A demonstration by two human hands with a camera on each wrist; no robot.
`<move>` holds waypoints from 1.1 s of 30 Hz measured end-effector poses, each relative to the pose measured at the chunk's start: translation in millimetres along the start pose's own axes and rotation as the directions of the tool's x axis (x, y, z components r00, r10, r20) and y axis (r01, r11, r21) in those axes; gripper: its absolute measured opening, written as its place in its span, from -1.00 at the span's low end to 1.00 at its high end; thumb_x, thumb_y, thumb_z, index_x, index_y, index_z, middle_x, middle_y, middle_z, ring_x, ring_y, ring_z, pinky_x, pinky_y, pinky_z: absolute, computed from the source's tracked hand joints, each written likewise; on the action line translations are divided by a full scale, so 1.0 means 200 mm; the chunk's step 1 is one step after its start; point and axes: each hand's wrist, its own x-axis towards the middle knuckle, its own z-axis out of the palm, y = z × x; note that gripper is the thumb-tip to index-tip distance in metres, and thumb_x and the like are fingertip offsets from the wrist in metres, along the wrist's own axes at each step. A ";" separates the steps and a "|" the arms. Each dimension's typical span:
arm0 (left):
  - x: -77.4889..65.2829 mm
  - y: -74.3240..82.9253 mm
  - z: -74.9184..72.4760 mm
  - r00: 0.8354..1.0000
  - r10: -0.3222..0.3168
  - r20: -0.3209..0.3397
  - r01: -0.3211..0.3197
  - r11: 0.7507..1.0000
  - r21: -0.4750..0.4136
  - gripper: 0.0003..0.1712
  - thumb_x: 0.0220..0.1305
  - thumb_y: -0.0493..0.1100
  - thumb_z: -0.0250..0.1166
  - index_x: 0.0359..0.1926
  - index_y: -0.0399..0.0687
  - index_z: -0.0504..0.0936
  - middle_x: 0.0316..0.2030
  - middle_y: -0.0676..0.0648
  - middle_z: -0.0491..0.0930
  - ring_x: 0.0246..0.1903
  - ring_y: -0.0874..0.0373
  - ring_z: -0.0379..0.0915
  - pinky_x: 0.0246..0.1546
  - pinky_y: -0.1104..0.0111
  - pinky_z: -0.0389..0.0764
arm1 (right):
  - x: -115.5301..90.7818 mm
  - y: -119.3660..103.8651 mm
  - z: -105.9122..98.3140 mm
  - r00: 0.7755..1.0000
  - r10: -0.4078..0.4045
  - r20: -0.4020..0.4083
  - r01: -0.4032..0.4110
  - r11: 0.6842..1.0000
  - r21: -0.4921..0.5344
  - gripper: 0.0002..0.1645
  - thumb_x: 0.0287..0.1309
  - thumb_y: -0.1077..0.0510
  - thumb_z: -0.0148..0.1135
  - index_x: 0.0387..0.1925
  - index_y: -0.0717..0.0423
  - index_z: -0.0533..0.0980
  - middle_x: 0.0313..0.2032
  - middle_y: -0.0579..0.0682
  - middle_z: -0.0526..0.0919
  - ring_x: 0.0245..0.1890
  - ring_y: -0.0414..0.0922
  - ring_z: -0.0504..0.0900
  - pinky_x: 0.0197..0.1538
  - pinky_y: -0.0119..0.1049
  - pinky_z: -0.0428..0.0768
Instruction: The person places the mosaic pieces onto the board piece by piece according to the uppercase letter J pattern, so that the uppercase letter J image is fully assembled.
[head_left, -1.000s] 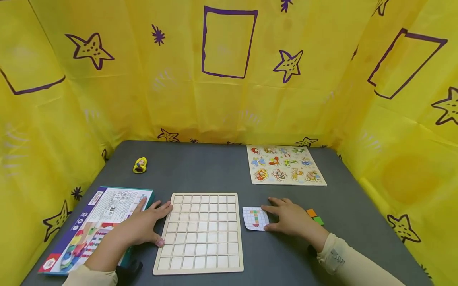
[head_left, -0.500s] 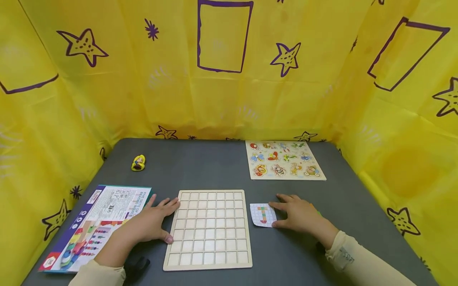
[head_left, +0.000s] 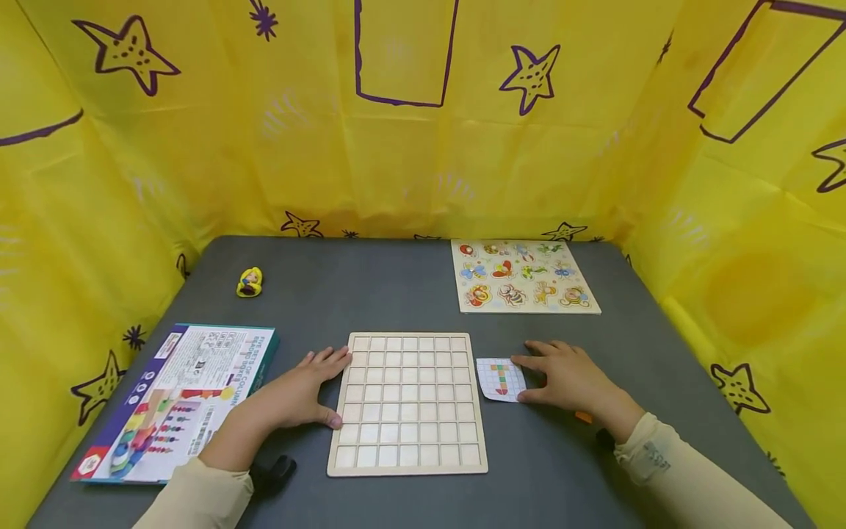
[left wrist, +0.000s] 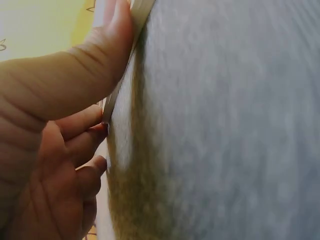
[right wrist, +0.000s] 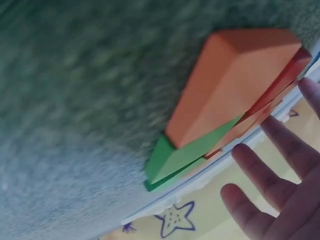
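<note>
In the head view my left hand [head_left: 304, 393] lies along the left edge of a pale wooden grid board [head_left: 410, 404], fingertips and thumb touching that edge. The left wrist view shows the thumb and fingers [left wrist: 82, 145] of this hand against the board's side. My right hand [head_left: 568, 375] rests at the right side of a small white card [head_left: 487, 382] with a coloured block pattern on squared lines; index finger and thumb touch its edge. Under the right palm are orange [right wrist: 225, 80], green [right wrist: 195, 150] and red [right wrist: 280, 82] blocks, mostly hidden in the head view.
A box [head_left: 198, 360] printed with beads lies at left, partly behind the left forearm. A small yellow figure [head_left: 250, 282] stands at the back left. An insect picture board [head_left: 529, 276] lies at the back right. Yellow curtains [head_left: 396, 176] surround the grey table [head_left: 370, 286].
The grid board has slid to the right with my left hand against it. The card and my right hand have also shifted right. The head view has tilted down slightly.
</note>
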 end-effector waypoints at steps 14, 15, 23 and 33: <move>0.05 0.02 0.01 1.000 0.009 0.014 -0.009 1.000 0.009 0.32 -0.32 0.44 0.39 0.47 0.27 -0.05 0.48 0.09 -0.13 0.43 -0.31 -0.27 0.23 -0.26 0.11 | -0.01 0.04 -0.04 1.000 0.005 0.009 -0.006 0.999 0.044 -0.17 -0.16 -0.42 0.32 0.21 -0.31 0.44 0.29 0.13 0.37 0.21 0.21 0.34 0.10 0.28 0.30; 0.04 0.02 0.01 1.000 0.012 0.014 -0.012 1.000 0.007 0.32 -0.32 0.44 0.39 0.47 0.26 -0.04 0.48 0.08 -0.13 0.43 -0.30 -0.27 0.23 -0.26 0.11 | -0.01 0.04 -0.04 1.000 0.007 0.013 -0.008 0.999 0.043 -0.17 -0.16 -0.42 0.31 0.21 -0.31 0.43 0.29 0.12 0.36 0.21 0.21 0.34 0.11 0.28 0.30; 0.04 0.04 0.02 0.999 0.034 0.016 -0.034 0.999 0.008 0.30 -0.29 0.44 0.38 0.47 0.23 -0.03 0.48 0.11 -0.12 0.44 -0.26 -0.28 0.24 -0.24 0.10 | -0.01 0.05 -0.03 1.000 0.005 0.020 -0.006 0.999 0.049 -0.15 -0.16 -0.44 0.30 0.22 -0.30 0.43 0.30 0.13 0.35 0.22 0.24 0.32 0.11 0.30 0.29; 0.04 0.05 0.02 1.000 0.024 0.013 -0.024 1.000 0.015 0.30 -0.29 0.44 0.38 0.47 0.24 -0.02 0.48 0.13 -0.11 0.44 -0.25 -0.29 0.23 -0.25 0.12 | -0.09 0.17 -0.14 1.000 0.013 -0.003 -0.012 0.974 0.227 -0.07 -0.10 -0.40 0.30 0.30 -0.15 0.35 0.35 0.10 0.27 0.29 0.23 0.20 0.17 0.27 0.28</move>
